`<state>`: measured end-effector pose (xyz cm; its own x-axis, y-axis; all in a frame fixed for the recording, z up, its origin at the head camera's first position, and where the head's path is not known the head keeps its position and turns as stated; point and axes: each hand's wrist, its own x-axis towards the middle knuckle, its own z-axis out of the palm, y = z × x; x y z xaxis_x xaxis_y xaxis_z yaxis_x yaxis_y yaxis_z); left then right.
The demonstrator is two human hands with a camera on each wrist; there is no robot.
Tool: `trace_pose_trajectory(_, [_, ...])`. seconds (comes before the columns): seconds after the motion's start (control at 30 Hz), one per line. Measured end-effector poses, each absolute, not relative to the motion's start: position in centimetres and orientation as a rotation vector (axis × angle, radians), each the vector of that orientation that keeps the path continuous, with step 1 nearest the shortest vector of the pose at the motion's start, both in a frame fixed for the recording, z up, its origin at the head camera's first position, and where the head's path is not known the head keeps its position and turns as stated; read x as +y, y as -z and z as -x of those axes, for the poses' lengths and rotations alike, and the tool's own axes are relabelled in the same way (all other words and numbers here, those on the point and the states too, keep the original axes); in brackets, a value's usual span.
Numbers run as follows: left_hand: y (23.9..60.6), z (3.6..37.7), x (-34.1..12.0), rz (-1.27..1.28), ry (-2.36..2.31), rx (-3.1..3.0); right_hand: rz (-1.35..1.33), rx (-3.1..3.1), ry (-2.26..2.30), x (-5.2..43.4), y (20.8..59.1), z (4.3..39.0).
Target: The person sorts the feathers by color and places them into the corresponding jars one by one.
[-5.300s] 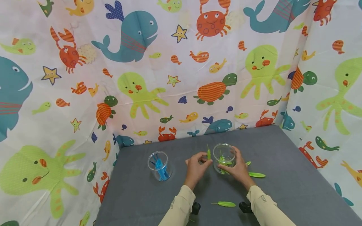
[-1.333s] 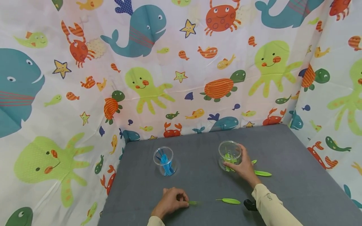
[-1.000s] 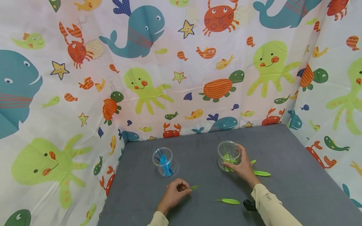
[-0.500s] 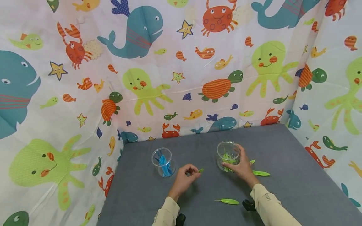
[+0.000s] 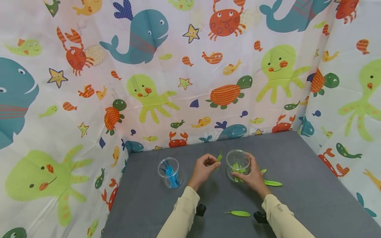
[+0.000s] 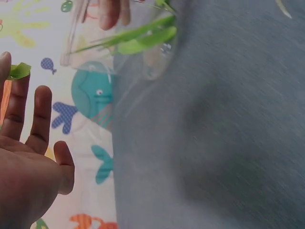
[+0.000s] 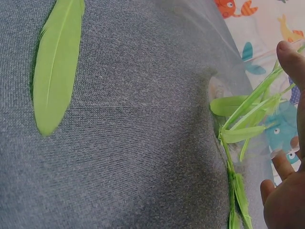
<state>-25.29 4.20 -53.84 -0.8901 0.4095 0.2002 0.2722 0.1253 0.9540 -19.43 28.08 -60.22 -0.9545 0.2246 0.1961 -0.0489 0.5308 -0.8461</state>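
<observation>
Step in hand, by judgement: transfer of loose green feathers into clear cup (image 5: 238, 165). Left hand (image 5: 204, 168) raised beside cup rim, thumb and forefinger pinching small green feather (image 5: 219, 156), quill end down, tip just left of rim. Right hand (image 5: 252, 175) curled round cup wall, steadying it upright on grey tabletop (image 5: 297, 198). Cup holding several green feathers, seen through wall in both wrist views.

Next move, by judgement: carry pinched feather over cup mouth, point quill downward, release only once past rim; light feather likely to drift or catch on those already standing inside. Keep cup braced during release.

Remaining loose items: one green feather (image 5: 238, 214) on tabletop near sleeves, another (image 5: 271, 183) just right of right hand, a third tip (image 5: 262, 171) partly hidden behind it. Second clear cup (image 5: 169, 172) with blue feathers well left, untouched.

Writing: small mark on right sleeve cuff (image 5: 278, 207), too small to read. No brands or labels legible elsewhere; backdrop (image 5: 148, 82) printed with sea-creature figures only.
</observation>
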Motion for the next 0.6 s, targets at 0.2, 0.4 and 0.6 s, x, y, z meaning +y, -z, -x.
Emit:
trace_pose_trajectory(0.2, [53.4,26.3,7.2,-0.603,-2.035,2.279,0.156,-2.495,-1.388,28.2,60.5,19.5])
trace_pose_trajectory(0.4, [53.3,26.3,10.2,-0.532,-2.188,2.295,0.17,-2.492,-1.39,28.2,60.6,19.6])
trace_pose_trajectory(0.6, [53.6,26.1,12.3,-0.421,-2.211,2.319,0.171,-2.497,-1.384,28.2,60.7,19.8])
